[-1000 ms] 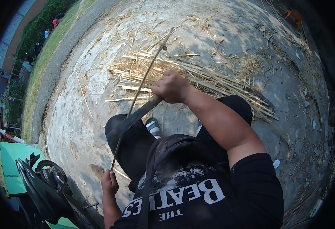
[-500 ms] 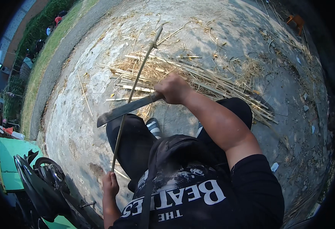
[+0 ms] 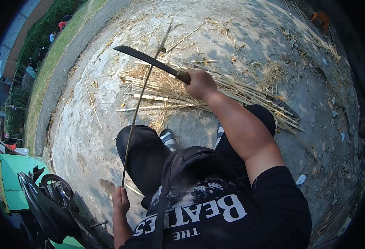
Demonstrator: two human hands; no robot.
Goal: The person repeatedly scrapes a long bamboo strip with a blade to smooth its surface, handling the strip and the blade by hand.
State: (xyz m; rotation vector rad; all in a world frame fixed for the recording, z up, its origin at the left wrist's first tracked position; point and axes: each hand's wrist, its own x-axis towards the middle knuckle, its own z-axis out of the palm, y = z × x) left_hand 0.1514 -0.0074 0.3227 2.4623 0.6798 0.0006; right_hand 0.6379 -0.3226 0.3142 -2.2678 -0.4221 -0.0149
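Note:
A machete [image 3: 145, 57] with a dark blade and a light handle is gripped in my right hand [image 3: 201, 85], its tip pointing left. The blade crosses a long thin bamboo strip [image 3: 137, 108] near the strip's far, knotted end. My left hand [image 3: 121, 200] is closed round the near end of this strip, low on the left beside my knee. The strip slants away from me, past my left knee. Beyond my feet lies a pile of pale split strips [image 3: 228, 92] with fine shavings [image 3: 165, 81] on top.
A motorcycle [image 3: 49, 203] stands at the lower left beside a green panel [image 3: 14, 178]. On the left, a kerb-like path [image 3: 62, 70] borders grass. An orange chair [image 3: 321, 20] is at the far right. Loose strips and scraps litter the concrete ground [image 3: 87, 145].
My right hand has moved the machete away from me along the strip, from near my left knee to close to the strip's far end. My left hand has stayed in place.

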